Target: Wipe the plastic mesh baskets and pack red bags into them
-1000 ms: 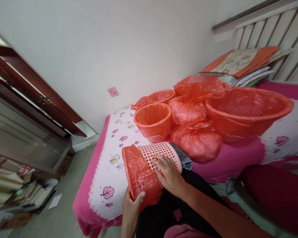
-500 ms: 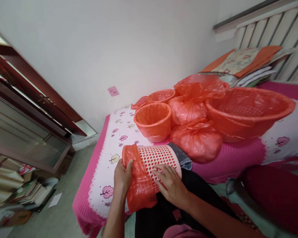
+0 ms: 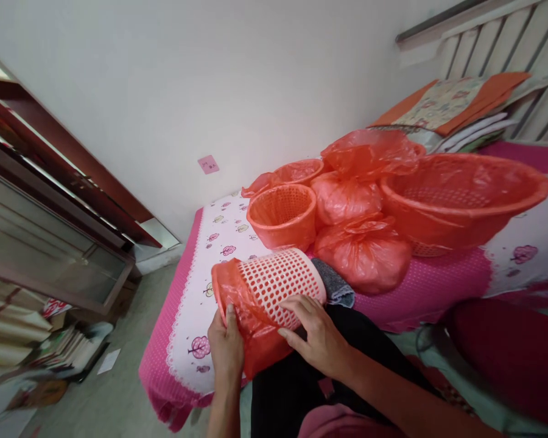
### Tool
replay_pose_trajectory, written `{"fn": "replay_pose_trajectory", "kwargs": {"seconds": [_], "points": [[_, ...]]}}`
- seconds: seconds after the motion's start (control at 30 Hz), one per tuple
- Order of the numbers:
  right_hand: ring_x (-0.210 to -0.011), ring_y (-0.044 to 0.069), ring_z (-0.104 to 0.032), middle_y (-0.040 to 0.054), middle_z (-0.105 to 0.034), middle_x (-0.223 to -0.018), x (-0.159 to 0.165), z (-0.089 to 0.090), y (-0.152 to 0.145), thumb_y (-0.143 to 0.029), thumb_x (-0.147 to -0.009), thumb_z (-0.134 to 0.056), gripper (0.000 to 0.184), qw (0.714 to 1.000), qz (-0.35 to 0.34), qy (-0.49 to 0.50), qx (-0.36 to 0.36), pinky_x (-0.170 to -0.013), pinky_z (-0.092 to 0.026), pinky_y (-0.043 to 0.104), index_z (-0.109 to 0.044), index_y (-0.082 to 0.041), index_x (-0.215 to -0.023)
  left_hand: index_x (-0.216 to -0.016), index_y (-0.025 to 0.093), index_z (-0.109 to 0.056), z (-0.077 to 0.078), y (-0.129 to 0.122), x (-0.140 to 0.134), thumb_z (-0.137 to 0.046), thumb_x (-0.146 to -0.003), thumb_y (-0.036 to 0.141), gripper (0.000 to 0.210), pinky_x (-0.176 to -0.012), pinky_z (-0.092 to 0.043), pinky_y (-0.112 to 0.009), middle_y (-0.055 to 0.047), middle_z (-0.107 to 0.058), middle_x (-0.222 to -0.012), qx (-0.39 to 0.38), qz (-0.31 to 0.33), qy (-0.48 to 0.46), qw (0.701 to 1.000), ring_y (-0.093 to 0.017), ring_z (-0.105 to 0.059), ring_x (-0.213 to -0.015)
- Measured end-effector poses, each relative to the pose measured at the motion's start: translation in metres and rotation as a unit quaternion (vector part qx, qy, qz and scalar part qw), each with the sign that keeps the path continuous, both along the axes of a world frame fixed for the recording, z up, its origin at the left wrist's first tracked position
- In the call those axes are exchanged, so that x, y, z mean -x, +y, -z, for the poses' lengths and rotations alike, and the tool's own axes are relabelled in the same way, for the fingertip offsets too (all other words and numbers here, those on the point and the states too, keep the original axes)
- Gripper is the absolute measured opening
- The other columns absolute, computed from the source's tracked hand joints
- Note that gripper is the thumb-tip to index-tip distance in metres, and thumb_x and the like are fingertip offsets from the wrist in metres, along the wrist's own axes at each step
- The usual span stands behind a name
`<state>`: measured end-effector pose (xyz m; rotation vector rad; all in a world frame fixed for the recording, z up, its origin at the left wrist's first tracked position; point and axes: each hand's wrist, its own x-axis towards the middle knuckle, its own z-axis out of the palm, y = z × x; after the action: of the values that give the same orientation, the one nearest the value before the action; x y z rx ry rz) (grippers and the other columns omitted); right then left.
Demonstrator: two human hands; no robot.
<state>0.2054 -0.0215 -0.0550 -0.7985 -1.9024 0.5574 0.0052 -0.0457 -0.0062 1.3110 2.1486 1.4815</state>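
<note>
A white plastic basket (image 3: 283,277) with round holes lies on its side at the bed's edge, over my lap. A red plastic bag (image 3: 256,322) lines it and is folded back over the rim at the left. My left hand (image 3: 228,340) holds that rim, thumb on top of the bag and fingers hidden behind it. On the near side of the basket rests my right hand (image 3: 313,325), its fingers apart and slightly bent, the thumb close to the bag's edge. A grey cloth (image 3: 333,283) lies just beyond the basket's base.
Behind stand a small bag-lined basket (image 3: 281,222), another lined basket (image 3: 296,172) and a wide one (image 3: 461,201). Two bunched red bags (image 3: 363,261) sit between them. The bed (image 3: 187,365) has a pink-edged cover. A maroon seat (image 3: 506,359) is at the right.
The basket has turned slightly, its rim end rising and shifting left with my left hand. The loose bag edge now lies closer to the basket. My right hand has moved slightly, thumb lower.
</note>
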Motion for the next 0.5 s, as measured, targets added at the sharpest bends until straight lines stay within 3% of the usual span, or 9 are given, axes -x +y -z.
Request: {"fn": "replay_pose_trajectory", "kwargs": {"seconds": [0.07, 0.23, 0.5], "points": [[-0.116, 0.028, -0.062, 0.0093, -0.067, -0.122, 0.002, -0.001, 0.001, -0.019, -0.092, -0.071, 0.042, 1.000, -0.002, -0.003, 0.002, -0.104, -0.052, 0.049, -0.056, -0.024, -0.130, -0.085, 0.020, -0.066, 0.009, -0.005, -0.006, -0.049, -0.092, 0.062, 0.046, -0.069, -0.049, -0.035, -0.009, -0.073, -0.077, -0.002, -0.019, 0.008, 1.000, -0.025, -0.064, -0.071], [-0.121, 0.030, -0.061, 0.0112, -0.064, -0.130, 0.011, 0.002, -0.004, -0.009, -0.087, -0.069, 0.058, 0.999, 0.017, -0.012, -0.037, -0.106, -0.052, 0.052, -0.049, -0.025, -0.139, -0.094, 0.018, -0.068, 0.035, -0.007, -0.013, -0.048, -0.092, 0.062, 0.048, -0.074, -0.052, -0.038, -0.012, -0.075, -0.084, 0.010, 0.010, -0.021, 1.000, -0.028, -0.068, -0.077], [-0.115, 0.030, -0.062, 0.0129, -0.065, -0.126, 0.029, -0.006, -0.004, -0.009, -0.091, -0.062, 0.047, 0.990, 0.029, -0.079, -0.115, -0.100, -0.052, 0.048, -0.054, -0.021, -0.136, -0.092, 0.020, -0.066, 0.035, -0.009, -0.027, -0.048, -0.093, 0.061, 0.045, -0.076, -0.053, -0.038, -0.010, -0.073, -0.082, -0.002, 0.011, -0.030, 0.999, -0.026, -0.066, -0.075]]}}
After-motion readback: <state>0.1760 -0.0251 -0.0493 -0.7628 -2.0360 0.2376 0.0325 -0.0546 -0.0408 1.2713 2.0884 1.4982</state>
